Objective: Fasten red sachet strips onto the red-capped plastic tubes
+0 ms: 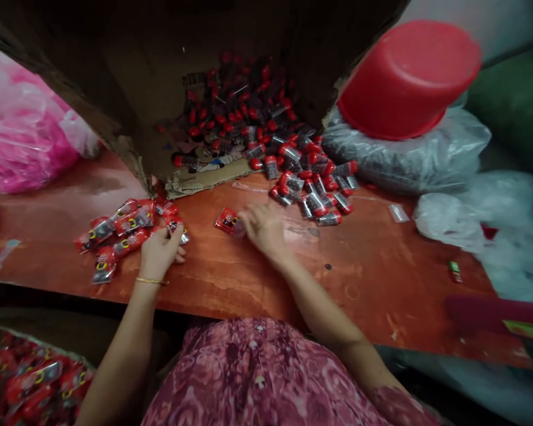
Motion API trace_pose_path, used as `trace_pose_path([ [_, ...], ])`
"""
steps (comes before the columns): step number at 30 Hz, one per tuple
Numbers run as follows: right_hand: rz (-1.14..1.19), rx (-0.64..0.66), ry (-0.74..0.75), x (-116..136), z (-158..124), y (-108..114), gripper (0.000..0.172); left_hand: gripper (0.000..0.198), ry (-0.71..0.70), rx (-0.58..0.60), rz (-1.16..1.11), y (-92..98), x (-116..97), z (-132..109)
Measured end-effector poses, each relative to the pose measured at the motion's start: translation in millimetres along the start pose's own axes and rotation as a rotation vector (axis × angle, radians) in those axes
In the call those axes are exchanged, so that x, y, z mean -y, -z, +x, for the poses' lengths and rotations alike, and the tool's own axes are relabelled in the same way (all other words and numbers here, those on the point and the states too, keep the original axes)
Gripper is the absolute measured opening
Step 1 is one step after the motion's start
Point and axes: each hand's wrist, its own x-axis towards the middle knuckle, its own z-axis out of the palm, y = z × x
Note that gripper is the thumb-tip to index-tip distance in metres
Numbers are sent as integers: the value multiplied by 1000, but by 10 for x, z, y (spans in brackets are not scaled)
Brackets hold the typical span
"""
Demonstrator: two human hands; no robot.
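- The left hand (160,251) is laid on the table (249,284) at the near edge of a pile of red packets (119,234). Its fingers are curled loosely against one packet of that pile; whether that packet is actually gripped cannot be told.
- The right hand (264,228) is held palm down with the fingers loosely extended. The fingertips are rested on a single red packet (228,220), which lies flat between the two hands; no closed grip is seen.
- Part of the work is judged to be done: the pile by the left hand is made up of filled packets, and more of the same are gathered in a container (35,378) below the table edge.
- Much more is judged to be left: a large heap of loose red-capped tubes (302,177) is spilled from a cardboard box (128,77) tipped on its side, just beyond the right hand.
- A few flat clear sleeves (299,232) are seen beside the right hand, and another small one (398,213) lies further right.
- An upturned red basin (408,77) is rested on a clear bag of dark contents (404,160); crumpled white plastic (448,222) lies near it.
- A pink plastic bag (22,136) is placed at the far left.
- Nothing is set between the hands and the packets; the spilled tubes crowd the space ahead of the right hand.
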Motion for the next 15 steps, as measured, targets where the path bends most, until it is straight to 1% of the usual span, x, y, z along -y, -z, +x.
trace_pose_path([
  [1,-80,-21,-81,-186,37,72,34,42,-54,-69,182,45,-23,-1],
  [2,-151,-13,-144,-365,67,126,34,44,-93,-143,344,89,-49,-18],
  [4,-243,53,-195,-658,98,173,31,55,-104,-288,549,168,-103,-96],
  [5,-273,83,-196,-759,93,170,30,63,-89,-362,583,195,-129,-147],
  [7,-308,118,-176,-862,38,139,31,73,-100,-519,549,200,-178,-246],
  [8,-317,121,-163,-873,-10,121,32,72,-150,-583,505,167,-202,-283],
  [9,-320,118,-151,-867,-66,107,33,68,-233,-611,454,105,-228,-306],
  [10,-317,114,-138,-849,-126,99,34,62,-337,-597,404,12,-257,-314],
  [11,-308,108,-123,-828,-184,96,34,54,-442,-539,363,-108,-289,-305],
  [13,-278,80,-104,-790,-278,99,34,46,-619,-343,321,-397,-356,-243],
  [15,-249,44,-106,-776,-311,102,33,42,-670,-222,355,-673,-412,-152],
])
